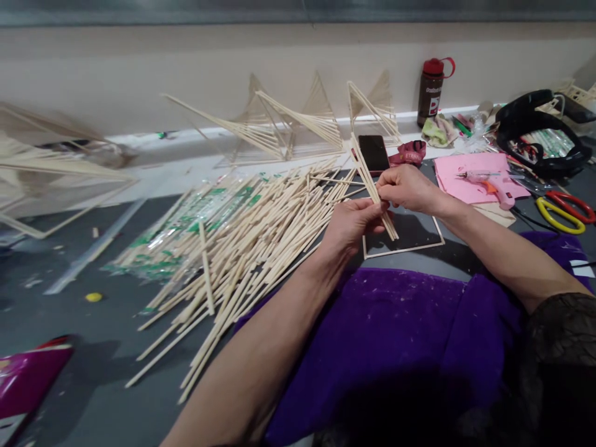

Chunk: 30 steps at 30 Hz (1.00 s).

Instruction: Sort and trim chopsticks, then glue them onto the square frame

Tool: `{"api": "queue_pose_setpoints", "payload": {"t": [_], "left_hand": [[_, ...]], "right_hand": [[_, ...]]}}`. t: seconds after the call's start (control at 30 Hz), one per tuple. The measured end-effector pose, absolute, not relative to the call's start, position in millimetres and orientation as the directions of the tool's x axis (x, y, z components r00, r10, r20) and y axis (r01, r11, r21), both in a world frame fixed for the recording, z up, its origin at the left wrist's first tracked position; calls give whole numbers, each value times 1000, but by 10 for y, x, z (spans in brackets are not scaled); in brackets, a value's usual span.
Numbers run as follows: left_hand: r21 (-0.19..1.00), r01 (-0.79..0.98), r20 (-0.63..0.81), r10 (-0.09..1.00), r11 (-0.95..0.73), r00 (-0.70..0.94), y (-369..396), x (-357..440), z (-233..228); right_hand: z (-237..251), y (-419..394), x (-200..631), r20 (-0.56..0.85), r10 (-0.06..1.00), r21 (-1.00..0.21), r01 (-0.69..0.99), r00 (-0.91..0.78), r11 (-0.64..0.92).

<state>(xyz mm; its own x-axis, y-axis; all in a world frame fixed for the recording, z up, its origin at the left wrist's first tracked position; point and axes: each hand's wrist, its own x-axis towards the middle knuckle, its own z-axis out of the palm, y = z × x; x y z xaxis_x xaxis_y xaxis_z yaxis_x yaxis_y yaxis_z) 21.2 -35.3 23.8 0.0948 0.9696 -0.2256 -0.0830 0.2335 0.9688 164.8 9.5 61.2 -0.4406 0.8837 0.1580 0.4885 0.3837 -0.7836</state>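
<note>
Between my two hands a small bunch of wooden sticks (364, 162) stands tilted, its upper ends leaning away from me. My left hand (351, 223) is closed around the lower part of the bunch. Higher up, the fingers of my right hand (407, 188) pinch at the same sticks. Beneath them a square stick frame (404, 251) lies flat on the dark table, partly hidden by my hands. A large pile of loose wooden sticks (261, 248) spreads out left of my left hand.
Stick structures (298, 121) stand along the wall, and another (41, 167) is at the left. Right of my hands lie a pink glue gun (493, 186) on a pink sheet, scissors (561, 214) and a phone (373, 152). A bottle (431, 93) stands behind. Purple cloth (395, 323) covers the near edge.
</note>
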Motion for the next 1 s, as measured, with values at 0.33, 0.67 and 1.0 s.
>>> {"api": "queue_pose_setpoints", "payload": {"t": [0.33, 0.67, 1.0], "left_hand": [[958, -112, -252, 962, 264, 108, -365, 218, 268], [952, -107, -276, 955, 287, 105, -410, 214, 261], [964, -28, -258, 952, 266, 165, -464, 247, 246]], "right_hand": [[445, 156, 1635, 69, 909, -931, 300, -412, 207], [777, 638, 2375, 145, 984, -972, -168, 105, 162], [777, 322, 1999, 69, 951, -997, 3, -301, 74]]}}
